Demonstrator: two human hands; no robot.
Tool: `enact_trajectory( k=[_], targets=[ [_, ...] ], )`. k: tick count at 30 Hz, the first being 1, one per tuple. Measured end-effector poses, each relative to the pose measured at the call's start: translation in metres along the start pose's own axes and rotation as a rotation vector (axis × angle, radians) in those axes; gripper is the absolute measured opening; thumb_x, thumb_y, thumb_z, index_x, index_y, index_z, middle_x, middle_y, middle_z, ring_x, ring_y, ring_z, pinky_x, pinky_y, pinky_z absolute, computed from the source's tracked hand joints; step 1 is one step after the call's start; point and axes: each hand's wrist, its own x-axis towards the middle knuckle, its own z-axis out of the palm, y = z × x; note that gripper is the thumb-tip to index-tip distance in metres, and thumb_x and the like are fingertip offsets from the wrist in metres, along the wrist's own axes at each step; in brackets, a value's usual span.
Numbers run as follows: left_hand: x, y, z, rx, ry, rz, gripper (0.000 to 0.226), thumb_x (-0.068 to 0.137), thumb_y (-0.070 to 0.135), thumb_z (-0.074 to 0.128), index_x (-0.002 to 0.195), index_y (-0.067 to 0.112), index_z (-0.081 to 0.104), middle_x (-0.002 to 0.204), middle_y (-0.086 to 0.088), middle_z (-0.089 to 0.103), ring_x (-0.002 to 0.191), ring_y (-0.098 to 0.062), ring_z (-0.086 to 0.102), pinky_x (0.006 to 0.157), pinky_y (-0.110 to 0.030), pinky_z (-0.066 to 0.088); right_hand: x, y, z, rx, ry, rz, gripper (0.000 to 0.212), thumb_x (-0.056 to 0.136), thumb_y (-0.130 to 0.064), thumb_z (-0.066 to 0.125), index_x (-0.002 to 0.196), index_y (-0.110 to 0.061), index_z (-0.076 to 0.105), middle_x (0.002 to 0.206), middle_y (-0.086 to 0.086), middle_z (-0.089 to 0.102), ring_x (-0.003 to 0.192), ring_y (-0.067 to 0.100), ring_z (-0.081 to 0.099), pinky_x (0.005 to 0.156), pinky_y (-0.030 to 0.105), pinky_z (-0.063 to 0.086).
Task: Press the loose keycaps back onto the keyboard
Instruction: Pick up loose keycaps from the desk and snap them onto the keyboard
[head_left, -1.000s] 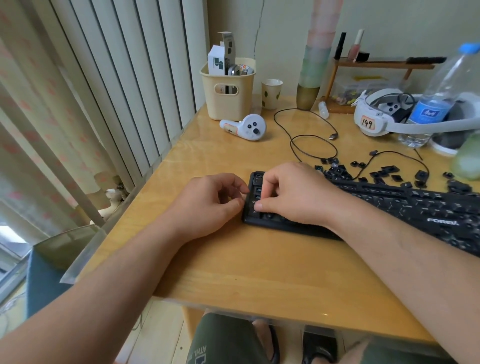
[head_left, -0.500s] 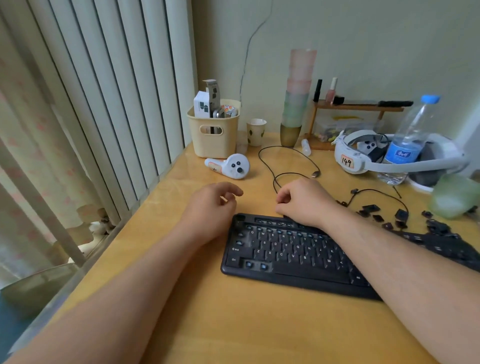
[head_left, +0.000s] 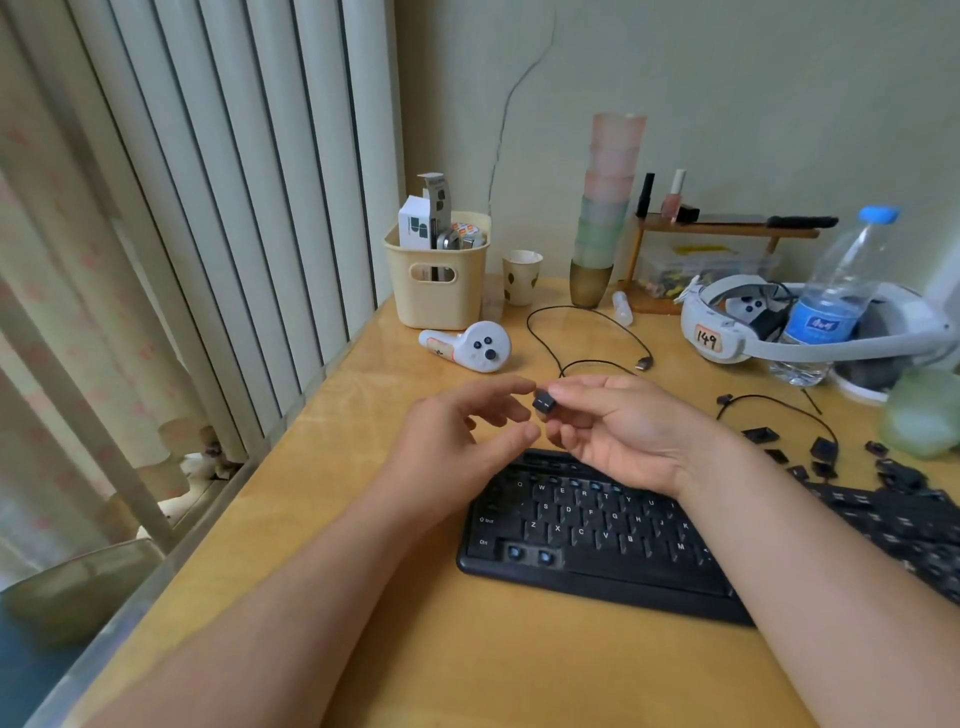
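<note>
The right hand (head_left: 613, 426) is pinching a small black square keycap (head_left: 544, 402) between thumb and fingers, holding it up in the air above the far left corner of the black plastic keyboard (head_left: 597, 535). The left hand (head_left: 462, 436) is sitting just beside it with its fingers spread and holding nothing, its fingertips very near the cap. It is looking like the person is turning the cap to find which way it goes.

The keyboard is lying on the yellow wooden bench (head_left: 493, 665). Two bare blue spots (head_left: 530, 555) are showing in its bottom row, where caps are missing. More loose black keycaps (head_left: 826, 457) are lying on the bench to the right, behind the keyboard.

Things could go wrong from here. The cap is tiny and held only at its edges, so it could be slipping out and bouncing off the bench onto the floor. If it is going on turned the wrong way or on the wrong spot, it may not be clicking in. Pushing too hard while it is crooked could be snapping the little clip under it
</note>
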Motion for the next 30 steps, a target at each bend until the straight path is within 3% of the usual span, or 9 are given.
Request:
enact_trajectory(
  k=[8,16,19,22,27,30],
  targets=[
    [0.001,-0.001,0.002,-0.071,0.073,0.064,0.025,0.082,0.027,0.088,0.102,0.033,0.072,0.084,0.015,0.076,0.084,-0.003,0.068,0.080,-0.014,0.042,-0.007,0.005,0.007,0.017,-0.068,-0.009,0.017,0.092,-0.009,0.065,0.106,-0.004,0.071,0.097,0.015,0.073,0.080,0.016,0.067,0.061,0.017,0.052],
    [-0.001,-0.002,0.002,-0.055,0.087,0.099,0.028,0.079,0.028,0.090,0.099,0.034,0.072,0.087,0.016,0.075,0.086,-0.007,0.068,0.082,-0.019,0.045,-0.014,0.009,0.011,-0.002,-0.057,-0.035,0.017,0.094,-0.009,0.064,0.109,-0.003,0.068,0.094,0.013,0.075,0.077,0.014,0.067,0.063,0.019,0.050],
    [-0.002,-0.002,0.002,-0.044,0.103,0.098,0.029,0.075,0.031,0.093,0.093,0.035,0.071,0.088,0.018,0.074,0.085,-0.003,0.065,0.081,-0.016,0.044,-0.018,0.013,0.014,0.020,-0.038,-0.073,0.011,0.098,-0.005,0.060,0.106,-0.005,0.068,0.092,0.010,0.077,0.076,0.015,0.068,0.073,0.023,0.048],
    [-0.002,-0.001,0.001,-0.006,0.126,0.100,0.025,0.077,0.029,0.092,0.091,0.039,0.073,0.090,0.022,0.074,0.085,-0.002,0.063,0.079,-0.014,0.042,-0.020,0.017,0.018,0.017,-0.037,-0.137,0.013,0.098,-0.001,0.061,0.103,-0.009,0.070,0.100,0.013,0.075,0.079,0.016,0.069,0.073,0.023,0.052],
    [-0.003,-0.005,-0.003,0.055,0.119,0.088,0.023,0.082,0.031,0.087,0.100,0.042,0.078,0.095,0.027,0.074,0.091,-0.002,0.062,0.079,-0.009,0.041,-0.022,0.020,0.015,-0.240,0.030,-0.343,0.014,0.095,0.000,0.067,0.101,-0.013,0.072,0.090,0.011,0.077,0.084,0.023,0.071,0.075,0.029,0.055],
    [-0.002,-0.008,-0.004,0.070,0.088,0.063,0.024,0.085,0.032,0.086,0.107,0.038,0.079,0.094,0.026,0.075,0.089,-0.001,0.063,0.078,-0.009,0.043,-0.024,0.021,0.012,-0.484,0.120,-0.440,0.018,0.095,-0.003,0.070,0.103,-0.019,0.074,0.091,0.004,0.080,0.084,0.018,0.076,0.074,0.027,0.057]
  ],
)
